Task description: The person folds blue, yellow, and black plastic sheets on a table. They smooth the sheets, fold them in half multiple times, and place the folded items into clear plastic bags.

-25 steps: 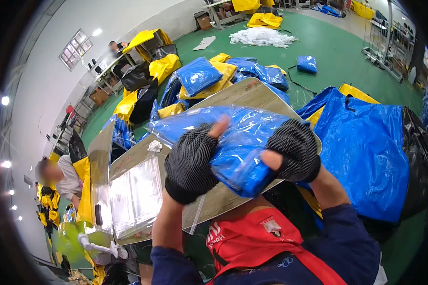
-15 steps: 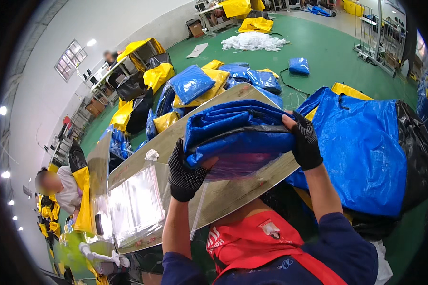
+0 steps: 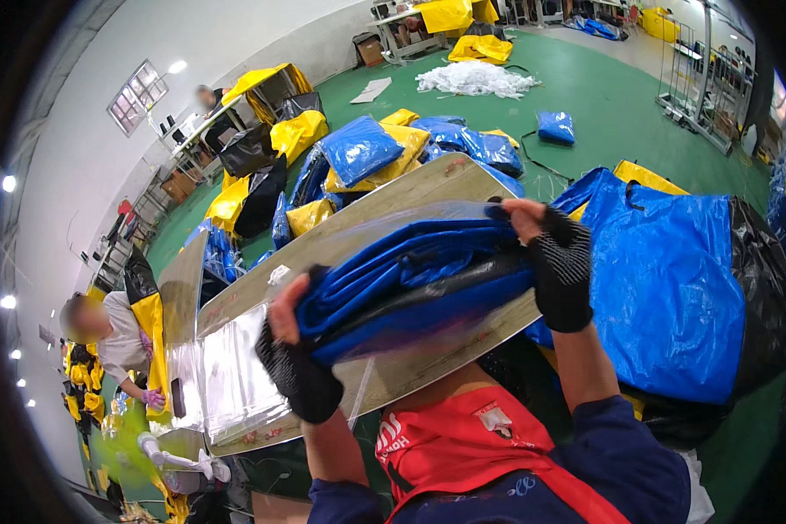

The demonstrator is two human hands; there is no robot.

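From my remote view, I have the left hand (image 3: 301, 358) and the right hand (image 3: 561, 266), both in dark gloves with bare fingertips, holding a folded blue-and-black bundle (image 3: 410, 279) between them above the table (image 3: 445, 183). The left hand grips the bundle's left end, its thumb pointing up along the side; the right hand pinches the far right corner with bare fingers, and I cannot tell how its other fingers sit underneath. The long axis runs from hand to hand, slanting so that the right end lies closer to the table's far edge than the left. Neither hand is nearer, since each touches its own end: the bundle lies rightward from the left hand and leftward from the right. I see clear film (image 3: 428, 212) along its far side, though blur hides how much it covers. On the table's left part I have a stack of clear sheets (image 3: 244, 375), with a white scrap (image 3: 279, 274) just beyond it. Past the table's far edge is a pile of blue and yellow packages (image 3: 358, 153); right of the table spreads a large blue bag (image 3: 655, 279); left of the table is a co-worker (image 3: 122, 336).
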